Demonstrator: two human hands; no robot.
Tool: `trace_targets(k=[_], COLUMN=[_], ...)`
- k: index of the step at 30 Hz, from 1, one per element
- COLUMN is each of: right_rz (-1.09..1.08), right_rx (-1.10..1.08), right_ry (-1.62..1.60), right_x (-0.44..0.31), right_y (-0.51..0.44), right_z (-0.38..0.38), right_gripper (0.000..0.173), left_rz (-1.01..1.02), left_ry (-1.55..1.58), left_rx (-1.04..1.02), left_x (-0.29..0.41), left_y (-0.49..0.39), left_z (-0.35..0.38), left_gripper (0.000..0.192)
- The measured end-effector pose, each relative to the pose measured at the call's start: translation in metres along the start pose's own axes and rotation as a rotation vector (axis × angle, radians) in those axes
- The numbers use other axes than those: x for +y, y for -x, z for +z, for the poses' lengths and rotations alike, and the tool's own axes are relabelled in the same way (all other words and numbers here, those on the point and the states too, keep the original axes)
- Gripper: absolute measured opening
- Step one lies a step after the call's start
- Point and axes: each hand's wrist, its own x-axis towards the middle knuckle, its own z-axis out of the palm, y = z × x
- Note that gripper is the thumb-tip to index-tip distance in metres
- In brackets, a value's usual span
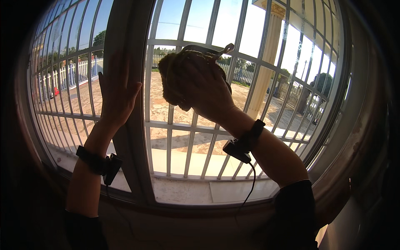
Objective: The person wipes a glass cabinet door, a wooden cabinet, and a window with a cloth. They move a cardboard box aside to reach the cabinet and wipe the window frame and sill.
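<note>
My right hand (203, 84) is pressed flat over a dark, fuzzy cloth or cleaning mitt (168, 81) against the right window pane (187, 150). A small loop or tag of the cloth sticks out at its upper right. The cloth's exact kind is hard to tell against the bright light. My left hand (117, 90) holds nothing; it rests upright against the dark window frame post (128, 137), thumb apart from the other fingers. Both wrists carry black straps with small box-shaped devices and cables.
Beyond the glass stand metal security bars (193, 128) across both panes. A pale sill ledge (181, 190) runs below them. Outside are a paved yard (184, 143), a white picket fence (78, 73) and a fluted column (265, 62). A thin cable (253, 178) hangs from my right wrist.
</note>
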Motion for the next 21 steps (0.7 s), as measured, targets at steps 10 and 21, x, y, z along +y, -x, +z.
trace_targets(k=[10,21], right_rz=[1.037,0.066], right_rx=[0.329,0.203], right_ry=[0.582,-0.018], right_x=[0.164,-0.059], right_y=[0.141,-0.045], right_z=[-0.070,0.009], right_gripper=[0.054,0.042], left_rz=[0.087,0.031], left_ry=[0.085,0.098], left_rx=[-0.023,-0.015], left_x=[-0.011,-0.008], left_y=[0.012,0.009], left_z=[0.009,0.015], left_gripper=[0.083,0.068])
